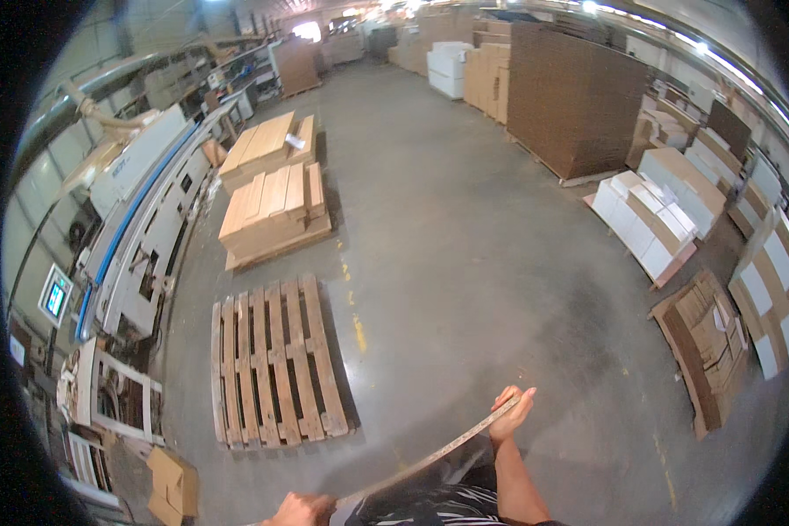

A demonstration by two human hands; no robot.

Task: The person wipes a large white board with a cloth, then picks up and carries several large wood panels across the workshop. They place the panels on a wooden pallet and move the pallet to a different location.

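Across the front of my body I carry a long, thin board (447, 449), seen almost edge-on, with a speckled edge like chipboard. My right hand (512, 417) is closed around its far right end, thumb and fingers on opposite sides. Low in the view, my left hand (302, 509) is closed on the board nearer its left end, where the lower picture edge cuts it off. A wooden pallet (276, 359) with nothing on it lies on the floor ahead and to the left, apart from the board.
Stacked wooden panels (267, 206) stand beyond the pallet. A long machine (140, 228) with a lit screen (56, 296) runs along the left, near a cardboard box (174, 484). On the right are a large brown stack (574, 101), white-and-brown stacks (644, 223) and flat cardboard (701, 351). Grey floor (430, 228) runs between.
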